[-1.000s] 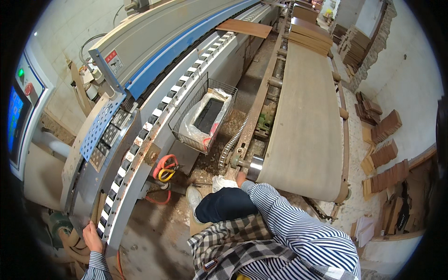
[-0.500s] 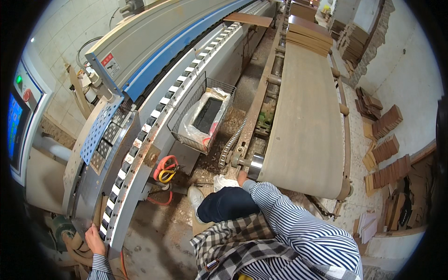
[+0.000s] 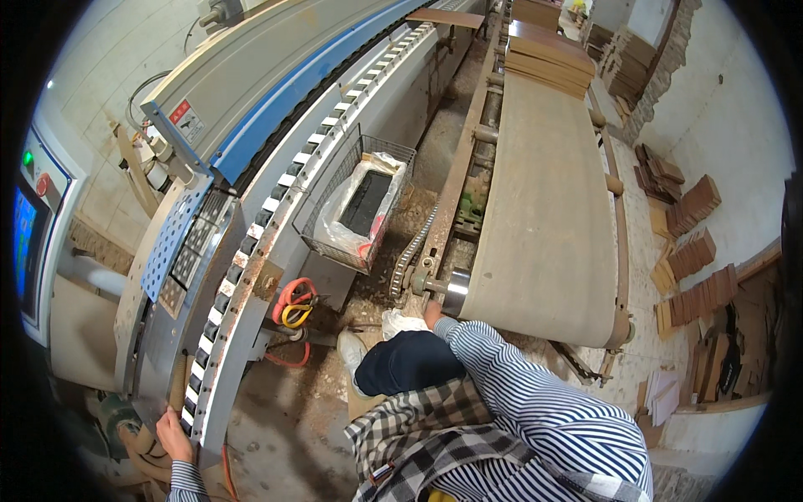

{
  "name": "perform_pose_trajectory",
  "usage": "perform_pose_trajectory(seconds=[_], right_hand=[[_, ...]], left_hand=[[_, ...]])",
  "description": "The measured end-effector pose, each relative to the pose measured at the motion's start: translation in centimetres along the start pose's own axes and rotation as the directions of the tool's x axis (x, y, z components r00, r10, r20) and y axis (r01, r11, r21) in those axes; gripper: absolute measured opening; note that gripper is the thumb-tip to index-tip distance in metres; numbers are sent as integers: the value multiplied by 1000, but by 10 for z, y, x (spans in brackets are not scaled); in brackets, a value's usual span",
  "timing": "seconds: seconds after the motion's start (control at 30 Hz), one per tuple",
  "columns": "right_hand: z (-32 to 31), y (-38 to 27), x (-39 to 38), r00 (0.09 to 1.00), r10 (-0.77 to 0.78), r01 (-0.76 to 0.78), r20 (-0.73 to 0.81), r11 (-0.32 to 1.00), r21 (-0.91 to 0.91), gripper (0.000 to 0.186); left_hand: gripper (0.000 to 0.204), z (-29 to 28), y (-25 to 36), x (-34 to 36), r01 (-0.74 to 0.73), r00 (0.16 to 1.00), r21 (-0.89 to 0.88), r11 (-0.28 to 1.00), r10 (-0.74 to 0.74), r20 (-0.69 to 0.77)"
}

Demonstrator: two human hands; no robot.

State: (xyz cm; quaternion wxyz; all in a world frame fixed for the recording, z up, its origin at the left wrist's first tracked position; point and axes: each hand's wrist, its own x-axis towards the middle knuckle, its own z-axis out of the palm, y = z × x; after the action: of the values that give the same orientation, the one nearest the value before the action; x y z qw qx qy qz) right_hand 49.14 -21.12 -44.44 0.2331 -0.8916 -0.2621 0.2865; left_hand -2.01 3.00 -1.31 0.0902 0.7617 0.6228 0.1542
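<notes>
My left hand (image 3: 174,437) is at the near end of the grey machine bed (image 3: 156,356), beside the track of black and white rollers (image 3: 207,343). Its fingers are bent over the bed's edge. My right arm, in a striped sleeve, reaches past my knee. My right hand (image 3: 432,315) is low by the near end of the belt conveyor (image 3: 539,217), next to its shiny metal roller (image 3: 456,293) and a crumpled white cloth or bag (image 3: 403,323). The sleeve and the small size hide most of its fingers, so what it touches cannot be made out.
A wire basket (image 3: 316,238) with a plastic-lined box hangs on the machine's side, above red and yellow scissors-like handles (image 3: 294,303). Stacked brown boards (image 3: 548,63) lie on the far belt. More board stacks (image 3: 694,205) line the right wall. A control screen (image 3: 29,238) stands left.
My view has shifted slightly, and the boards on the belt appear a little farther away. Both hands stay in nearly the same places.
</notes>
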Motion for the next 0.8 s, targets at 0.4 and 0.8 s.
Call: perform_pose_trajectory(seconds=[0.4, 0.8], right_hand=[[0, 0, -3, 1000, 12, -11, -17, 999, 43, 15], [0, 1, -6, 999, 27, -24, -41, 997, 69, 17]], left_hand=[[42, 1, -2, 0, -8, 1000, -44, 999, 8, 2], [43, 0, -1, 0, -10, 1000, -26, 1000, 10, 6]])
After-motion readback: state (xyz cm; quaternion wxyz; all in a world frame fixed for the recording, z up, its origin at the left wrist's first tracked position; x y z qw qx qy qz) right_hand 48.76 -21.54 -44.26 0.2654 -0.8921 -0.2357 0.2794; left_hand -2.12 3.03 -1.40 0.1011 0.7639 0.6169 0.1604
